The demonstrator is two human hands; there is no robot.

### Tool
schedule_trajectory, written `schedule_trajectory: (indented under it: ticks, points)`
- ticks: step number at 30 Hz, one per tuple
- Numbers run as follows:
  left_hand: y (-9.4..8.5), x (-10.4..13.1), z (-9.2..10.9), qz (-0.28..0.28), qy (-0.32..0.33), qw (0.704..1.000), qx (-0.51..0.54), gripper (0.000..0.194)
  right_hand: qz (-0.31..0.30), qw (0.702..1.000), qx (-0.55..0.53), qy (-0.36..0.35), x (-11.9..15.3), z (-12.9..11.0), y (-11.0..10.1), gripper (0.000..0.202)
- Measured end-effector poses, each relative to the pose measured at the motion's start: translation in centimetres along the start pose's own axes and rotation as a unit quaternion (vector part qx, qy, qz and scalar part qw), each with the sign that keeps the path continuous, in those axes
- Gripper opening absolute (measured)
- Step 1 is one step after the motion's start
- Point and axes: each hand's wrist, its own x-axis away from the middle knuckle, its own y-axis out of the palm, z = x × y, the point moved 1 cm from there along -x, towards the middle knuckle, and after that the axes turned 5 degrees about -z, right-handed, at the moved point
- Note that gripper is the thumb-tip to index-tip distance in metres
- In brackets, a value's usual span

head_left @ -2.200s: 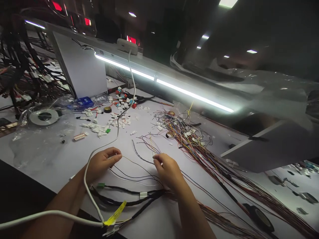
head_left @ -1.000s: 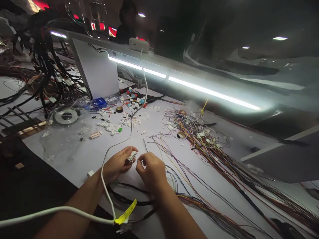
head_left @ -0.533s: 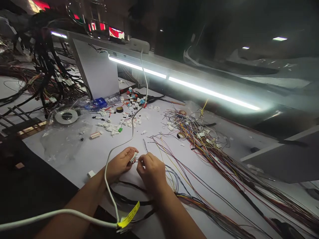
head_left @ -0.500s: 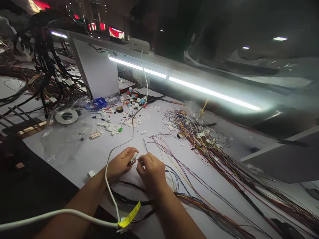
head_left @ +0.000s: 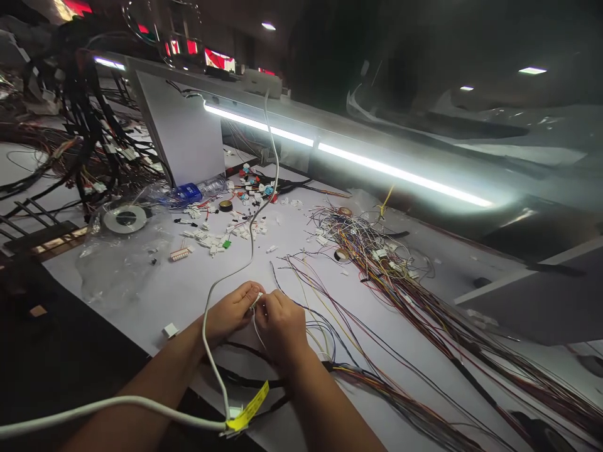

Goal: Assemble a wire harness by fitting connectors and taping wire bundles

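Between the thumb and fingers of my left hand [head_left: 234, 309] is a small white connector [head_left: 257, 300], mostly covered by the fingertips. My right hand [head_left: 282, 320] pinches thin wires right beside it, and the two hands touch or nearly touch. A thin white wire [head_left: 257, 331] hangs down from between them. Over my left forearm passes a white cable [head_left: 205, 339], with a yellow label [head_left: 249, 409] near its lower end. Dark sleeved cables [head_left: 235, 376] run beneath both wrists. Loose wire ends [head_left: 301, 267] lie just beyond my right hand.
A large wire bundle [head_left: 400, 295] stretches along the right side. Loose white connectors [head_left: 211, 238], a tape roll [head_left: 226, 205] and a bottle [head_left: 191, 193] lie toward the back left. Plastic film surrounds a white spool [head_left: 125, 220]. A lit tube [head_left: 400, 174] spans the back.
My right hand has moved slightly left, closer to my left hand. The connector is now more hidden by the fingers, and the white wire below them shows more.
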Motion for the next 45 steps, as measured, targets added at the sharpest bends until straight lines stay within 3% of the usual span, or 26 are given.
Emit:
schedule_trajectory:
  ticks: [6, 8, 12, 16, 34, 36, 37, 40, 41, 43, 45]
  points:
    - [-0.5, -0.2, 0.2, 0.026, 0.005, 0.997, 0.077, 0.031, -0.034, 0.991, -0.13, 0.001, 0.0, 0.1, -1.3, 0.01]
    - [-0.7, -0.2, 0.5, 0.033, 0.007, 0.994, 0.106, 0.03, -0.004, 0.981, -0.196, 0.002, -0.1, 0.4, -2.0, 0.017]
    - [-0.8, -0.1, 0.7, 0.046, 0.001, 0.991, 0.124, 0.031, 0.081, 0.961, -0.261, 0.033, -0.3, 1.1, -2.6, 0.013]
    - [-0.7, -0.1, 0.8, 0.049, 0.002, 0.991, 0.124, 0.033, 0.073, 0.954, -0.28, 0.082, -0.4, 1.6, -2.6, 0.01]
    - [-0.6, 0.0, 1.0, 0.04, -0.006, 0.992, 0.12, 0.03, 0.045, 0.951, -0.287, 0.103, -0.5, 0.9, -2.7, 0.013]
    - [-0.7, -0.1, 0.9, 0.041, -0.006, 0.992, 0.121, 0.031, 0.047, 0.919, -0.357, 0.162, -1.1, 1.3, -3.4, 0.01]
    - [-0.8, -0.1, 0.8, 0.043, -0.007, 0.992, 0.121, 0.031, 0.061, 0.884, -0.413, 0.208, -1.6, 1.9, -3.9, 0.008]
    - [-0.9, -0.2, 0.7, 0.049, -0.011, 0.991, 0.123, 0.032, 0.152, 0.732, -0.579, 0.324, -3.4, 4.9, -6.5, 0.013]
    - [-0.9, -0.2, 0.7, 0.05, -0.012, 0.991, 0.123, 0.033, 0.182, 0.697, -0.607, 0.336, -3.9, 6.1, -7.4, 0.016]
    - [-1.0, -0.3, 0.7, 0.049, -0.013, 0.991, 0.123, 0.034, 0.213, 0.672, -0.622, 0.341, -4.6, 8.4, -9.2, 0.021]
    - [-0.9, -0.3, 0.8, 0.047, -0.014, 0.991, 0.124, 0.035, 0.21, 0.686, -0.605, 0.344, -4.5, 10.4, -10.5, 0.023]
